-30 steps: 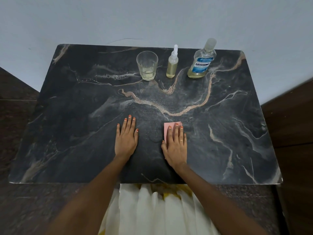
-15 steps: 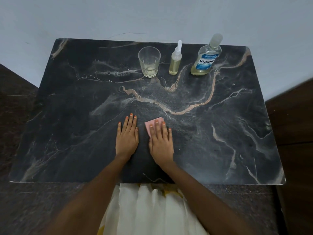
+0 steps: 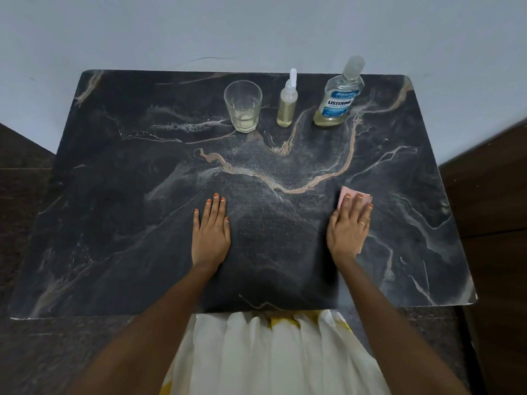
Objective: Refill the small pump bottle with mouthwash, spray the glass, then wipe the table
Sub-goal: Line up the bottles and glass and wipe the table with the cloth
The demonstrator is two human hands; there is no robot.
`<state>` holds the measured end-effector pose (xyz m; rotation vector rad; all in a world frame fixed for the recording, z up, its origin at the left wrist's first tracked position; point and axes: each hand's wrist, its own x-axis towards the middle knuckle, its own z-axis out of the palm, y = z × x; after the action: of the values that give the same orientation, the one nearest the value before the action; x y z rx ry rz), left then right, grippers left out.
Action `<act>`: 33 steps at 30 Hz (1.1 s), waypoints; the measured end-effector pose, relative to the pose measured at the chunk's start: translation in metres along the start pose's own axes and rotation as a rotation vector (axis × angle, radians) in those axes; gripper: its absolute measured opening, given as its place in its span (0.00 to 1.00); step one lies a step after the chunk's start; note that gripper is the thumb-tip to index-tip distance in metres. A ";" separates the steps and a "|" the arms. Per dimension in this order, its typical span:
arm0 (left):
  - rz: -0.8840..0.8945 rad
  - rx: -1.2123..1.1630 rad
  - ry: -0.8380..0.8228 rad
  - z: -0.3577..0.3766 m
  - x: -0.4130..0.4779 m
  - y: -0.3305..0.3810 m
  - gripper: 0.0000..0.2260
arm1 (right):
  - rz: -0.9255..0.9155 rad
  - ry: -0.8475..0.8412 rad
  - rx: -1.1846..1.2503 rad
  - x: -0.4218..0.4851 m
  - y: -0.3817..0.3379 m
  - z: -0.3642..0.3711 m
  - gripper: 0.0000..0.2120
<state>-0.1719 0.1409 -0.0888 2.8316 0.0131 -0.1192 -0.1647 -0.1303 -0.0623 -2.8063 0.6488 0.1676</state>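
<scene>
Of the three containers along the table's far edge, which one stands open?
The clear drinking glass, leftmost in the row; the small pump bottle and the blue-labelled mouthwash bottle both have tops on.

Probably a home: dark marble table (image 3: 114,223) against plain wall (image 3: 256,29), with mouthwash bottle (image 3: 338,102) and drinking glass (image 3: 243,106).

Cloth (image 3: 345,194) mostly covered by the right hand (image 3: 349,228); only its far corners and a sliver by the wrist show. Fine print on the mouthwash bottle (image 3: 338,107): illegible. Both forearms (image 3: 159,337) cut by lower edge.
</scene>
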 end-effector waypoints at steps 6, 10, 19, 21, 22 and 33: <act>0.002 0.003 0.003 0.000 0.000 0.001 0.22 | -0.245 -0.072 -0.103 -0.012 -0.053 0.023 0.26; -0.006 0.019 -0.001 -0.001 0.000 0.001 0.22 | -0.461 -0.162 -0.047 -0.034 -0.108 0.041 0.26; 0.008 0.064 -0.010 -0.001 0.001 0.000 0.23 | -0.639 -0.202 -0.073 -0.043 -0.129 0.053 0.23; 0.009 0.066 -0.003 -0.002 0.000 0.001 0.23 | -0.579 -0.183 -0.064 -0.034 -0.125 0.050 0.23; 0.009 0.063 -0.002 -0.002 0.000 0.000 0.24 | -0.541 -0.171 -0.059 -0.027 -0.121 0.048 0.23; 0.001 0.040 -0.019 -0.002 0.000 0.000 0.24 | -0.074 -0.017 0.002 0.051 -0.035 0.008 0.23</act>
<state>-0.1719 0.1413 -0.0869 2.8704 0.0047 -0.1474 -0.1041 -0.1191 -0.0704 -2.8185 0.5397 0.1769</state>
